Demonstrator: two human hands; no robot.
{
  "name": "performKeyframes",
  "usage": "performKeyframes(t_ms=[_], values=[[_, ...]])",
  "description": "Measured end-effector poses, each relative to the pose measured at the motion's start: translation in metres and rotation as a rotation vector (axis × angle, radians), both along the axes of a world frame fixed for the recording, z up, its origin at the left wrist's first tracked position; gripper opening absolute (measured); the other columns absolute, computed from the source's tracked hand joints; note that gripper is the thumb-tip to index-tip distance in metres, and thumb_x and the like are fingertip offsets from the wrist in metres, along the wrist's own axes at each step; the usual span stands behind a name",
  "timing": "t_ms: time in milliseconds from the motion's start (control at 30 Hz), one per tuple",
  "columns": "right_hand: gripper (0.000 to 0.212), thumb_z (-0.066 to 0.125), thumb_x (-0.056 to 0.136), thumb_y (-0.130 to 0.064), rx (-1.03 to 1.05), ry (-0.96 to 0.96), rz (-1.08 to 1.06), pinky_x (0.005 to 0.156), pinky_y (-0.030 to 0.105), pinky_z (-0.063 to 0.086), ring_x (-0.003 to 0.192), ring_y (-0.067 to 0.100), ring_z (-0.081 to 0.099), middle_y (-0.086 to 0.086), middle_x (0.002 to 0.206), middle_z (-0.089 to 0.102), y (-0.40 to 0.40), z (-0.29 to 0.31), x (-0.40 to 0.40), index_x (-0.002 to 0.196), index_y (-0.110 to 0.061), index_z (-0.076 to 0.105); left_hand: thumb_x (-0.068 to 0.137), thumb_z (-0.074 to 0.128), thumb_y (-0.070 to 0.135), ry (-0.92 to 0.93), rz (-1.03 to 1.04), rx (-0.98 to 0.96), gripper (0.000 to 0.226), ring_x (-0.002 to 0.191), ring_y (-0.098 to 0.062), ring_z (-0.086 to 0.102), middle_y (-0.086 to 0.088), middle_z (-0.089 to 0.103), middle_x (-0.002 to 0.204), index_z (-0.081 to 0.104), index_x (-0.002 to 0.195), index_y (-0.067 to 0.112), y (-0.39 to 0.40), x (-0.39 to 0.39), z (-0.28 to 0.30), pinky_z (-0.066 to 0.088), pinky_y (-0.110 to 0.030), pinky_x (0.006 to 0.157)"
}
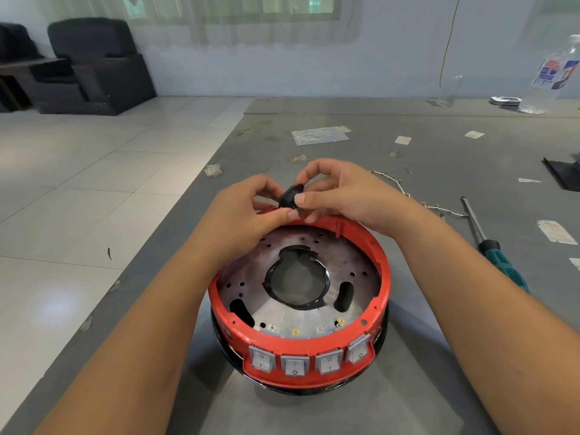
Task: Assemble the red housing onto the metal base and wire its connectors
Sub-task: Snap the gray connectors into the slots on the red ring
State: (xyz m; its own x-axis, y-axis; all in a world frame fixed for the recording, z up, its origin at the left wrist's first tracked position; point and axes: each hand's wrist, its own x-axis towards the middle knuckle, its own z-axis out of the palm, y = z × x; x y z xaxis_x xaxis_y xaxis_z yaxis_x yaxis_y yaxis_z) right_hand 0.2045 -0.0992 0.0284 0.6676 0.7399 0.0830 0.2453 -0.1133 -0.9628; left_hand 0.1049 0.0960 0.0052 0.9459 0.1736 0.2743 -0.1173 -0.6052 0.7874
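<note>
A red ring-shaped housing point(384, 271) sits around a round metal base plate point(345, 265) with a large centre hole, on the grey table. Several grey rocker switches point(295, 365) line its near side. Small brass terminals point(295, 331) show inside near the switches. Over the housing's far rim, both hands hold a small black round part point(290, 194). My left hand point(248, 208) pinches it from the left. My right hand point(339, 193) pinches it from the right with thumb and fingers.
A teal-handled screwdriver point(499, 259) lies to the right, beside a thin wire strand with small connectors point(405, 193). A clear plastic bag point(318, 135), paper scraps, a glass point(448, 89) and a bottle point(555, 73) sit farther back. The table's left edge drops to tiled floor.
</note>
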Motion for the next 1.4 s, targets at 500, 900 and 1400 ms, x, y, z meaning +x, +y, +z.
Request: performKeyframes(t_ms=[500, 900, 1400], values=[[0.022, 0.083, 0.077, -0.031, -0.254, -0.627, -0.106, 0.063, 0.004, 0.041, 0.067, -0.012, 0.06, -0.013, 0.084, 0.073, 0.01, -0.001, -0.011, 0.092, -0.025, 0.07, 0.092, 0.077, 0.029, 0.034, -0.017, 0.167, 0.017, 0.101, 0.009, 0.068, 0.013, 0.077, 0.105, 0.07, 0.106, 0.037, 0.008, -0.005, -0.002, 0.052, -0.017, 0.089], [0.023, 0.075, 0.088, -0.017, -0.249, -0.595, -0.129, 0.075, 0.003, 0.046, 0.08, -0.013, 0.064, -0.018, 0.096, 0.07, 0.011, -0.005, -0.008, 0.11, -0.022, 0.074, 0.095, 0.074, 0.02, 0.1, 0.06, -0.029, 0.018, 0.093, -0.006, 0.074, 0.012, 0.079, 0.102, 0.077, 0.109, 0.032, 0.019, -0.011, -0.014, 0.058, -0.042, 0.094], [0.023, 0.082, 0.084, -0.019, -0.219, -0.562, -0.145, 0.089, 0.018, 0.053, 0.095, 0.002, 0.07, -0.008, 0.104, 0.075, 0.017, -0.015, -0.008, 0.105, -0.02, 0.073, 0.096, 0.072, 0.018, 0.096, 0.024, -0.091, 0.023, 0.096, -0.01, 0.075, 0.014, 0.079, 0.102, 0.075, 0.105, 0.04, 0.02, -0.012, -0.016, 0.057, -0.047, 0.096]])
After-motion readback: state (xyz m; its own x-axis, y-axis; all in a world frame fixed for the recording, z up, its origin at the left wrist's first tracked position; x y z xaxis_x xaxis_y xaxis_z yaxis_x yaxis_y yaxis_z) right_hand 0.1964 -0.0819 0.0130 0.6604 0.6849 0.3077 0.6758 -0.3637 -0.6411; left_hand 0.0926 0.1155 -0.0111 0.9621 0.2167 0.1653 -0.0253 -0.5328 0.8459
